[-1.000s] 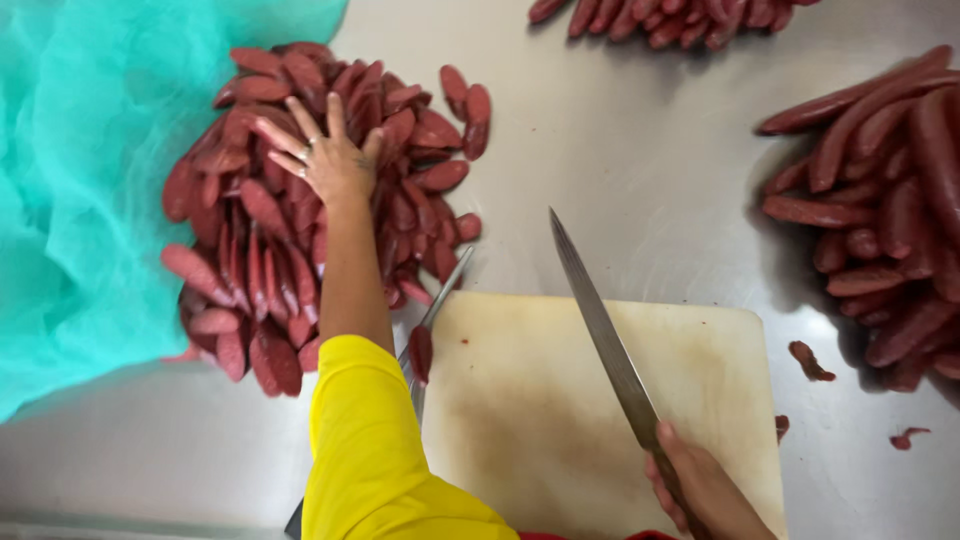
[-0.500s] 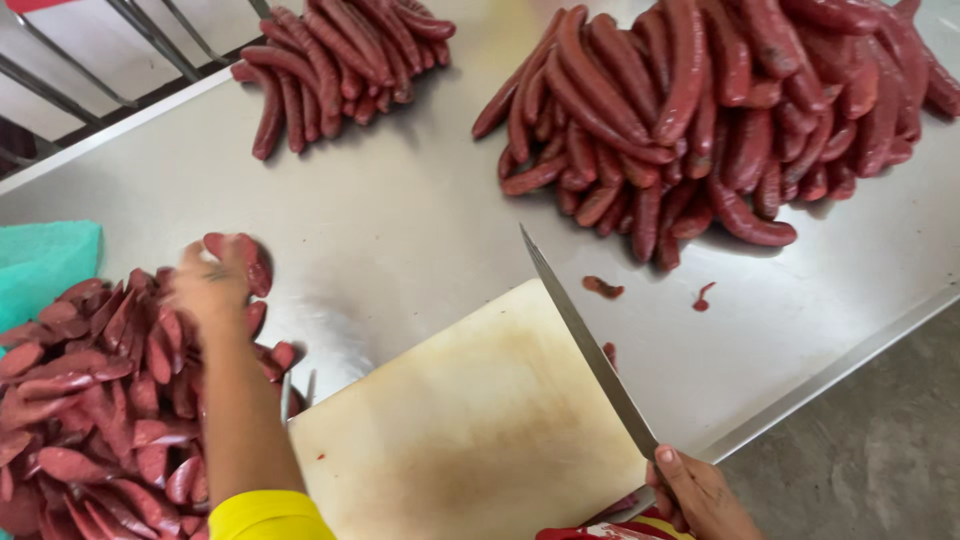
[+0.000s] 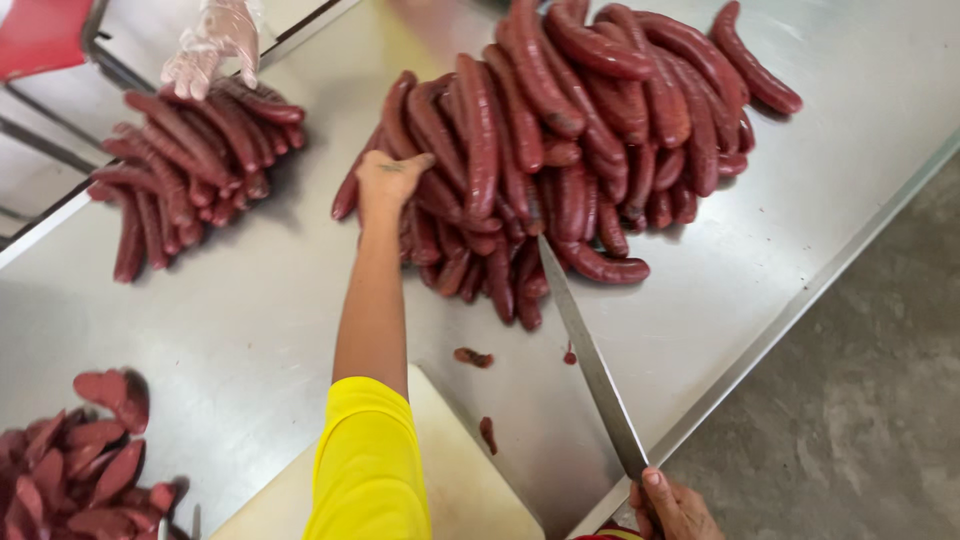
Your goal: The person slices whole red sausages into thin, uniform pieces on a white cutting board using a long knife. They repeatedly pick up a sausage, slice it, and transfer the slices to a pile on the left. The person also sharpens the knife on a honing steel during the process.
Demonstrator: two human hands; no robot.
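The left hand (image 3: 392, 178) was stretched well forward from the yellow sleeve (image 3: 368, 465) and laid on the near-left edge of the big sausage pile (image 3: 560, 140), fingers curled over one or two links; whether anything was actually gripped could not be told, since the fingertips were buried among the sausages. The pile lay straight ahead of and somewhat right of that hand, at the far side of the tabletop (image 3: 240, 310), and most links in it ran roughly away from the viewer, tilted slightly leftward. The right hand (image 3: 672, 505) was kept low at the bottom edge, closed around the handle of a long knife (image 3: 590, 360), whose blade pointed up toward the pile, its tip just short of (perhaps touching) the nearest links. The left hand was therefore much the nearer to the sausages. The cutting board (image 3: 470, 490) was partly covered by the sleeve and cut off below. Sliced pieces (image 3: 80, 470) were heaped at the lower left, cropped by the frame. A second pile (image 3: 190, 160) lay far left, with another person's gloved hand (image 3: 212, 45) just above it, blurred.
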